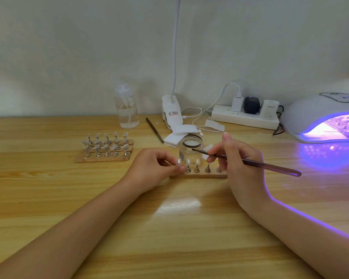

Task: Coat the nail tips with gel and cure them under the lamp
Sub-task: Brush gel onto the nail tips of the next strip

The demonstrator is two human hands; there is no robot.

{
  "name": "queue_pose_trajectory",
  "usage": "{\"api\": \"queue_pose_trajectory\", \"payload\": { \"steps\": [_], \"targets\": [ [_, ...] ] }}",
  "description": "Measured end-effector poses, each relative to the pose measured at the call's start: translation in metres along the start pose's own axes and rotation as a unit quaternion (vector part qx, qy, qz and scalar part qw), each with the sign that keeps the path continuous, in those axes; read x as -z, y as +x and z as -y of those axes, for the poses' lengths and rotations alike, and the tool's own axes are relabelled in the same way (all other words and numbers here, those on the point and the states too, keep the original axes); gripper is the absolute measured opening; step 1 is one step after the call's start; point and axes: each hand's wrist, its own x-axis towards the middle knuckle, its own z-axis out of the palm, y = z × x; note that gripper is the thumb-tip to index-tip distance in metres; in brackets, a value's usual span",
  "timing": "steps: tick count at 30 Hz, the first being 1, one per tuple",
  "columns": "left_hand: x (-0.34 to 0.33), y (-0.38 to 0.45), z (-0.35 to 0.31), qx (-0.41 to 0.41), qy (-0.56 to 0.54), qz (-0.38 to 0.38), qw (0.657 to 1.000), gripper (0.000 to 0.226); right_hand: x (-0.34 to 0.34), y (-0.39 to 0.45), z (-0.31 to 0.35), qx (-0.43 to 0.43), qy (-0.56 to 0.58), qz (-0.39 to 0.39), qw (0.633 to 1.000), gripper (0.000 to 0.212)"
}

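A short wooden strip in the middle of the table carries several metal stands with clear nail tips. My left hand pinches the leftmost stand with its nail tip at the strip's left end. My right hand holds a thin purple-handled brush, whose bristle end points left over the clear glass jar just behind the strip. The curing lamp glows violet at the right edge, with stands visible inside.
More wooden strips with several nail tips on stands lie to the left. Behind are a clear pump bottle, a clip lamp base, white pads, a dark tool and a power strip with cables.
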Motion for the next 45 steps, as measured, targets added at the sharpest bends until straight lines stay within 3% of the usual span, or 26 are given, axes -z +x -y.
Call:
{"api": "queue_pose_trajectory", "payload": {
  "steps": [12, 22, 29, 45],
  "targets": [
    [0.004, -0.002, 0.003, -0.044, 0.048, 0.037, 0.997, 0.029, 0.001, 0.000, 0.002, -0.010, 0.007, -0.010, 1.000, 0.043],
    [0.018, -0.002, -0.004, -0.050, 0.100, 0.105, 0.988, 0.022, 0.000, -0.001, 0.005, -0.019, 0.007, -0.008, 1.000, 0.042],
    [0.009, -0.003, -0.003, -0.070, 0.099, 0.072, 0.990, 0.012, 0.000, -0.002, 0.006, -0.019, 0.003, -0.005, 1.000, 0.042],
    [0.003, -0.008, 0.001, -0.136, 0.113, 0.040, 0.983, 0.019, -0.001, -0.002, 0.005, -0.018, -0.004, -0.002, 1.000, 0.041]
  ]
}}
